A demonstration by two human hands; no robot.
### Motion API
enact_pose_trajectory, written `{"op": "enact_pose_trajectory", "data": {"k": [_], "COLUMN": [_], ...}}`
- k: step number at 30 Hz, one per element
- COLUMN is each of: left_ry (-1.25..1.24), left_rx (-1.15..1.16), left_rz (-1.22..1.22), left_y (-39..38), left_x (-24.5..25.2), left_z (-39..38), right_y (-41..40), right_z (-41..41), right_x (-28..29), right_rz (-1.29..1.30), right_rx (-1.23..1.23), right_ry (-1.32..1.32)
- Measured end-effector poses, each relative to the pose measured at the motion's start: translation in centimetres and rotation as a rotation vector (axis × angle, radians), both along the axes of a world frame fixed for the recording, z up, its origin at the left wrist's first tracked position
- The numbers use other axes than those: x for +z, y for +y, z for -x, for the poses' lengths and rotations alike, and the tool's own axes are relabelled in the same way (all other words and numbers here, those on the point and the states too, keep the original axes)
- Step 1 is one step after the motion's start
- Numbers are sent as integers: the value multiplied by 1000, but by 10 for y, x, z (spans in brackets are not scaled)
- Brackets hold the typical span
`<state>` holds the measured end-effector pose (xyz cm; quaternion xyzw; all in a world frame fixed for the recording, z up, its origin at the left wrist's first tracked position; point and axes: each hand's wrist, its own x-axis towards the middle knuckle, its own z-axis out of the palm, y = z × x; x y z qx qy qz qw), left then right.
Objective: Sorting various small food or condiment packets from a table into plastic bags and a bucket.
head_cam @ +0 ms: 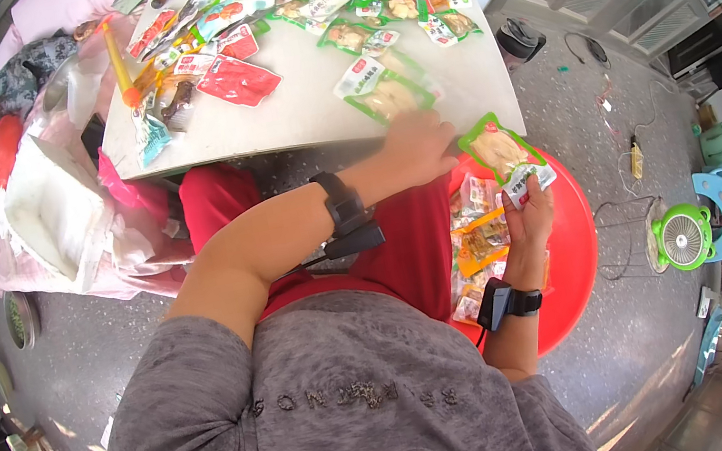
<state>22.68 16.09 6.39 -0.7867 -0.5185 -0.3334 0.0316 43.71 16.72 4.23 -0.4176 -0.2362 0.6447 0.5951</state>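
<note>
My right hand (531,213), at the right above a red plastic basin (574,260), grips the printed end of a green-edged, vacuum-sealed food packet (499,154) with a pale item inside. My left hand (418,146) is blurred at the table's front edge, between that packet and another green-edged packet (386,98) at the tabletop; whether it holds anything cannot be told. A small dark shape shows by its fingers. Red packets (240,80) and many green, orange and white ones lie towards the table's back. More sealed packets (483,240) are in the basin.
The white table (312,114) stands in front of me. An orange-and-yellow stick-like object (120,65) and a blue-white packet (152,137) lie at its left. A white foam box (57,206) is further left. A green fan (684,237) and a wire stand (631,239) are on the right.
</note>
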Motion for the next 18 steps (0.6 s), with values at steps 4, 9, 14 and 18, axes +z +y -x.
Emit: {"op": "enact_pose_trajectory", "data": {"k": [4, 9, 14, 18], "left_ry": [21, -99, -150, -104], "left_rx": [52, 118, 144, 160], "left_rz": [45, 246, 227, 184], "left_y": [13, 19, 13, 9], "left_x": [-9, -10, -3, 3], "left_z": [-8, -5, -4, -1], "right_y": [-1, -2, 4, 10], "right_z": [8, 12, 20, 35], "right_x": [-1, -5, -12, -3], "right_rz": [-12, -66, 27, 38], "right_rx": [-73, -49, 61, 106], "right_ry": [3, 10, 50, 95]}}
